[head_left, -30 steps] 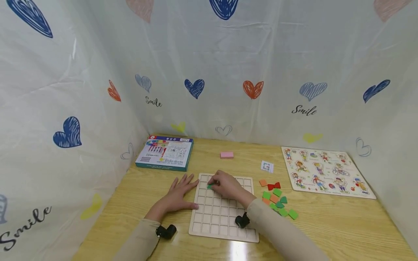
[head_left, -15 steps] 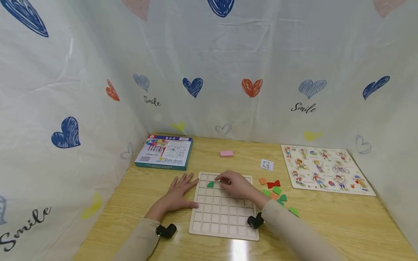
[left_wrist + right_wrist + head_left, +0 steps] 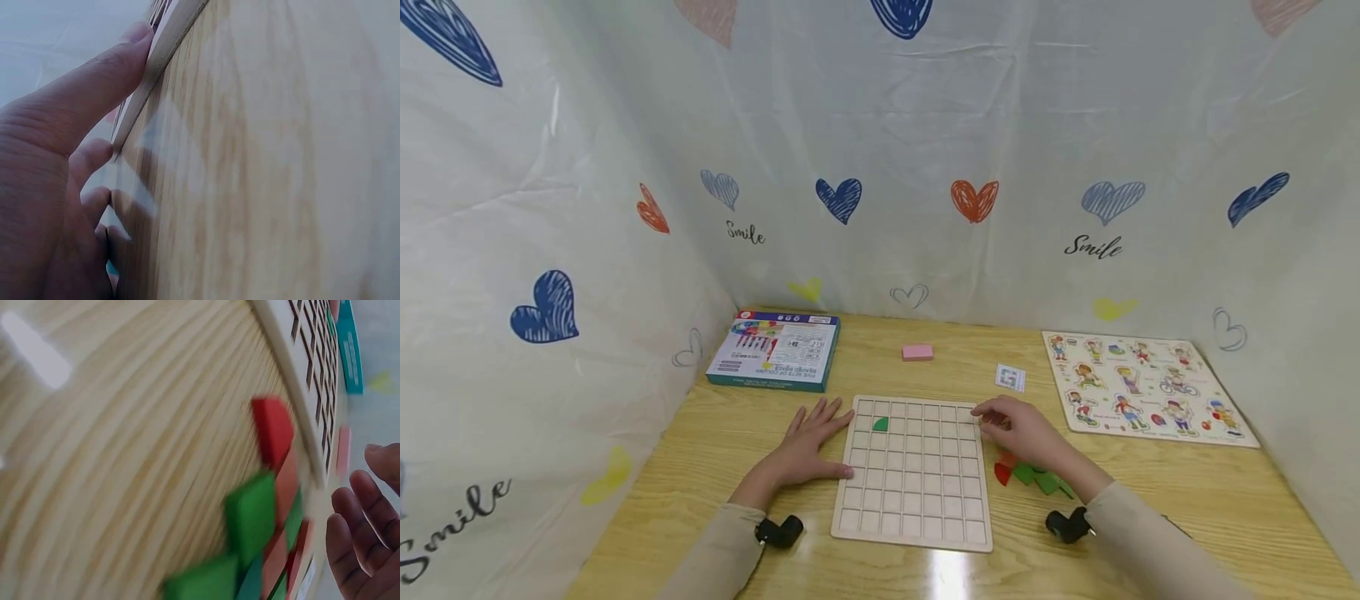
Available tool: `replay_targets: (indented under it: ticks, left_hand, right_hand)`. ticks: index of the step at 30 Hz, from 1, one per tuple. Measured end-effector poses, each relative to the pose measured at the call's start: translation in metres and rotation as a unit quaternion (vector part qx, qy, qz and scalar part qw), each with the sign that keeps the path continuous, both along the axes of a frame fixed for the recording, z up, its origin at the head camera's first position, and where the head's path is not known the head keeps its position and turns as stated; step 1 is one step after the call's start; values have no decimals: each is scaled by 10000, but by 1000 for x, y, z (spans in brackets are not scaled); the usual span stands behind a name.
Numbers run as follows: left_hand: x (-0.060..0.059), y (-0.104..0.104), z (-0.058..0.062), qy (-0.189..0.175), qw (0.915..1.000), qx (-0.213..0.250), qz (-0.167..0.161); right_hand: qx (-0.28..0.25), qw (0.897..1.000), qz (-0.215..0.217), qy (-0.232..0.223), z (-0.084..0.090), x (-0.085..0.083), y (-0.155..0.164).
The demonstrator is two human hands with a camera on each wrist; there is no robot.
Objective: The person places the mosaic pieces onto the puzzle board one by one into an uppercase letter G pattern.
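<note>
A pale wooden grid board (image 3: pixel 913 493) lies on the table, with one green quarter-round piece (image 3: pixel 881 424) in a cell near its upper left. My left hand (image 3: pixel 799 454) rests spread on the table, thumb and index fingertip at the board's left edge; the left wrist view shows the thumb (image 3: pixel 119 69) against that edge. Over the board's upper right corner is my right hand (image 3: pixel 1021 432), fingers loosely bent and nothing between them. Below it lies a pile of loose pieces, among them a red piece (image 3: pixel 273 431) and a green square (image 3: pixel 251 509); the hand and forearm hide part of the pile.
Behind the board are a pink block (image 3: pixel 917 352) and a small patterned card (image 3: pixel 1010 377). A flat box (image 3: pixel 773 352) lies at the back left. On the right is a picture board with cartoon figures (image 3: pixel 1150 392). A heart-printed curtain (image 3: pixel 895 125) bounds the table's back and sides.
The right hand let go of the green quarter-round piece in its cell and moved right, off the middle of the board toward the loose pieces. The left hand stayed in place.
</note>
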State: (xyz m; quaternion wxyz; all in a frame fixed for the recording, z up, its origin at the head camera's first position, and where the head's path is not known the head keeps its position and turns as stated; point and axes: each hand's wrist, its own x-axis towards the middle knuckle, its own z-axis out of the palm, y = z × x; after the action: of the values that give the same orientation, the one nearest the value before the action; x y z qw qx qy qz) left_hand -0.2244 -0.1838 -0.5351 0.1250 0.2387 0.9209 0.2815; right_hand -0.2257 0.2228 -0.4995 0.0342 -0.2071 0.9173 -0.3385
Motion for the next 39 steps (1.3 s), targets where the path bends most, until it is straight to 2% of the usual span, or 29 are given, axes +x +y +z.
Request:
replay_targets:
  ticks: [6, 12, 19, 31, 39]
  left_hand:
    - [1, 0, 2, 19, 10000, 27, 9]
    - [4, 0, 4, -6, 10000, -1, 62]
    - [4, 2, 3, -54, 10000, -8, 31]
    - [3, 2, -1, 33, 10000, -61, -29]
    - [3, 1, -1, 16, 10000, -21, -3]
  right_hand:
    - [-2, 9986, -525, -3, -1, 13, 44]
    - [150, 9967, -802, -43, -4, 21, 65]
    - [426, 9948, -925, -35, -15, 25, 69]
    - [502, 9919, -1144, -249, -17, 24, 66]
    - [472, 9915, -1208, 64, -18, 25, 67]
